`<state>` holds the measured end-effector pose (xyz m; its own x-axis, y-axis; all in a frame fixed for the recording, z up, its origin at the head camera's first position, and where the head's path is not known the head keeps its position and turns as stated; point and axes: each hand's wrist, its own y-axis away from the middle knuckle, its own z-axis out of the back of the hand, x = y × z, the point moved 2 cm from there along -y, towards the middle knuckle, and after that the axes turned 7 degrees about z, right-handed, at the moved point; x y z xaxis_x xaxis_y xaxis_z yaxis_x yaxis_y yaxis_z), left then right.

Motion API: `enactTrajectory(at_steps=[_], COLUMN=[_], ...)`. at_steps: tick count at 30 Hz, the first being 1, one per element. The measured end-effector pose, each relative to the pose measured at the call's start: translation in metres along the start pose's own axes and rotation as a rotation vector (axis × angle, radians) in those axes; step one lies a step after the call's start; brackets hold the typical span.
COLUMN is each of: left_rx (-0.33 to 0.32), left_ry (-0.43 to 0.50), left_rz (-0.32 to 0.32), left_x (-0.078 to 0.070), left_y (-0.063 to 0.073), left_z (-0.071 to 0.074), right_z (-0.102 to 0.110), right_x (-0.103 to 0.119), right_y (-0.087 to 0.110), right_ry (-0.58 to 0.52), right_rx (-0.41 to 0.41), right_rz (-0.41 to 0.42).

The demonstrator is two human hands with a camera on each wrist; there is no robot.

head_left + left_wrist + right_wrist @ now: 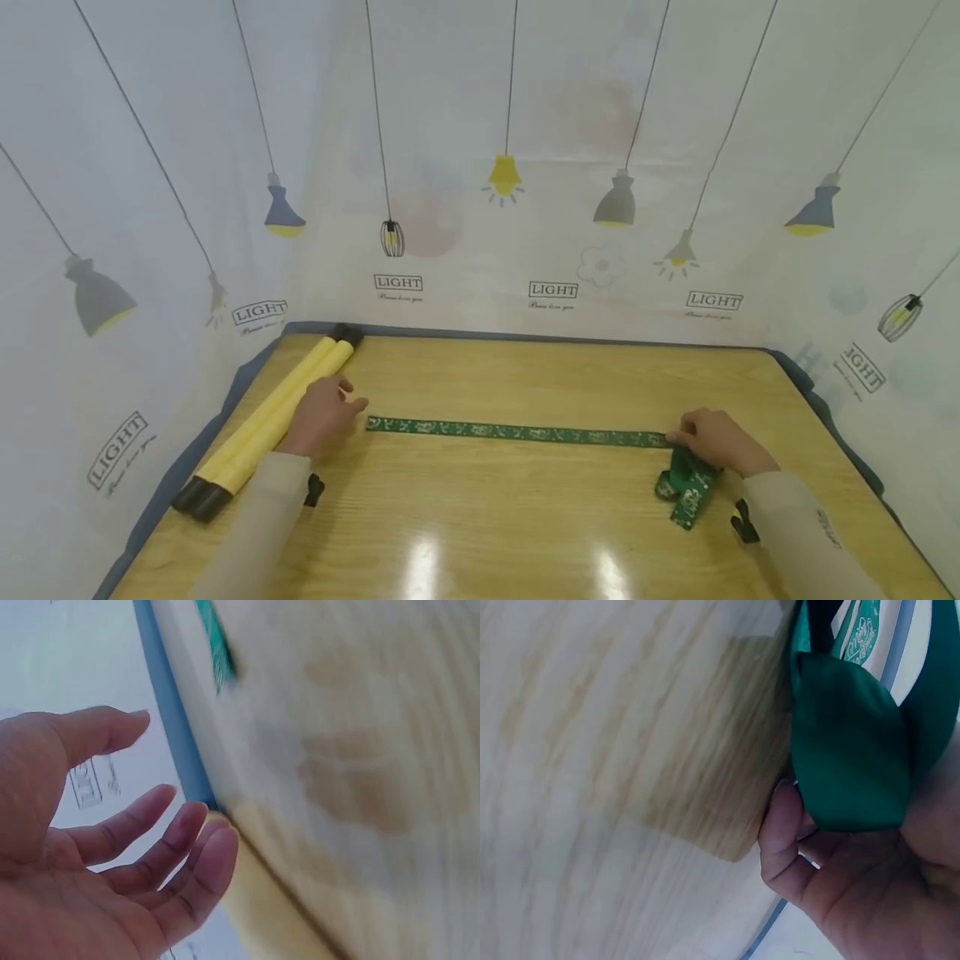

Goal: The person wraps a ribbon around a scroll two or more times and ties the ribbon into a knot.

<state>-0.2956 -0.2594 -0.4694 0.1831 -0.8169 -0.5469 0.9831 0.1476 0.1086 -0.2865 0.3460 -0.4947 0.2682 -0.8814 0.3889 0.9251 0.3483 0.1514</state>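
A green ribbon point(517, 433) with a pale printed pattern stretches straight across the wooden table in the head view. Its left end lies just off the fingertips of my left hand point(327, 412), which holds nothing; in the left wrist view that hand point(112, 847) shows loosely bent, spread fingers. My right hand point(716, 439) pinches the ribbon at the right end of the straight stretch. From there the rest of the ribbon hangs in loose folds, and the right wrist view shows a plain green loop point(851, 750) in front of the fingers of my right hand point(855, 889).
Two yellow rods point(262, 417) with black ends lie side by side along the table's left edge, next to my left forearm. White sheeting point(465, 250) printed with hanging lamps rises behind the table point(480, 508) and at both sides. Blue edging point(525, 336) borders the tabletop.
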Motion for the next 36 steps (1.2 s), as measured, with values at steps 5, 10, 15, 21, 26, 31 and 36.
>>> enactTrajectory(at_steps=[5,10,15,21,26,31,36], left_rx=[-0.064,-0.089,-0.058,0.006,0.031,0.061,0.054], left_ry=[-0.050,-0.101,-0.165,-0.218,-0.264,-0.306,-0.315], left_rz=[-0.033,-0.034,-0.009,0.054,0.120,0.115,0.106], left_x=[0.016,0.029,0.038,0.047,0.050,0.050,0.051], left_y=[-0.009,-0.016,-0.021,-0.031,-0.034,-0.035,-0.035], left_z=[0.022,0.037,0.043,0.041,0.038,0.037,0.038], right_z=[-0.001,-0.001,-0.002,0.001,0.002,0.002,0.002], right_x=[0.000,0.001,-0.001,0.000,0.001,0.002,0.003], right_y=[0.002,0.001,0.002,0.000,0.001,0.003,0.004], right_ry=[-0.010,-0.023,-0.028,-0.038,-0.046,-0.058,-0.069], right_rx=[-0.004,0.002,0.008,0.018,0.026,0.026,0.030], right_rz=[0.007,0.015,0.015,0.013,0.002,-0.009,-0.009])
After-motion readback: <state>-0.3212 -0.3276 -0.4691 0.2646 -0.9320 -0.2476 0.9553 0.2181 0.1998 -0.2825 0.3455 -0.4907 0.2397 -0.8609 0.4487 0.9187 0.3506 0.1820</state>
